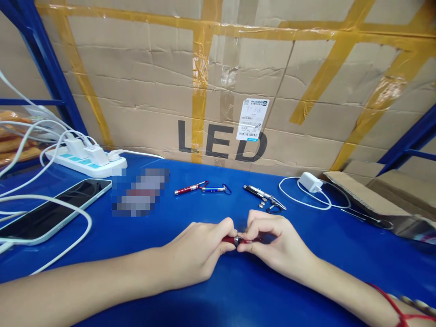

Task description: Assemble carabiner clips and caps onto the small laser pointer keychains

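left hand (194, 254) and right hand (279, 240): fingers of both grasping a red penlight (230, 239), one at each end, near middle of the bench (218, 299). beyond it, a second red penlight (187, 189) lies just left of a blue penlight (211, 190); white charger (310, 182) far right.

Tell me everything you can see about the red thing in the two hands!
The red thing is slim and glossy, with a silvery ring near the middle of the part that shows; it looks like metal. It points roughly sideways, over the blue table. The left hand pinches it on one side of the ring, the right hand on the other. Fingers cover much of it, so its full shape is hidden.
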A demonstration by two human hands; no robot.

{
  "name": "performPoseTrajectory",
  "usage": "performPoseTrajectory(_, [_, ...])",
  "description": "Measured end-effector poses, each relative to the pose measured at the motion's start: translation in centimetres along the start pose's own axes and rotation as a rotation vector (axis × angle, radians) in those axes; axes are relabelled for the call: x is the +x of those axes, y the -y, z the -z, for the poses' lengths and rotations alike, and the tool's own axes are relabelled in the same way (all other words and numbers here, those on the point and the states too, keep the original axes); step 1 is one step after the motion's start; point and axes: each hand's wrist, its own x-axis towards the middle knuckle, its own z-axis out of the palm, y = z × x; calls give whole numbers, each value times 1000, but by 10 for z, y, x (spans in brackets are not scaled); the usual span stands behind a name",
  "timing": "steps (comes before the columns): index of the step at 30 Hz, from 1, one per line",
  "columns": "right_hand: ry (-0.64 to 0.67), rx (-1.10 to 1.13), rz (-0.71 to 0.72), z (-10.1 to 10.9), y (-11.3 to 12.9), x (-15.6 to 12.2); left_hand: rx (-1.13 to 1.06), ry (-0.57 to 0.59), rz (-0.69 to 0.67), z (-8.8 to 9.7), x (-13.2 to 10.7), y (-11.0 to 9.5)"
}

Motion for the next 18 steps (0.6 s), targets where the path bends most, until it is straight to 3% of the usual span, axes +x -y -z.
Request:
performPoseTrajectory(4, [20, 207, -216, -5, 0, -2, 2, -66, -24, -3, 0, 1])
performPoseTrajectory(6, [23, 271, -256, -5, 0, -2, -20, -97, -25, -5, 1, 1])
performPoseTrajectory(13, [-71, -9, 57, -3, 3, -1, -136, -100, 35, -3, 2, 0])
performPoseTrajectory(18, [-102, -62, 152, -5, 1, -2, -172, -102, -25, -2, 2, 1])
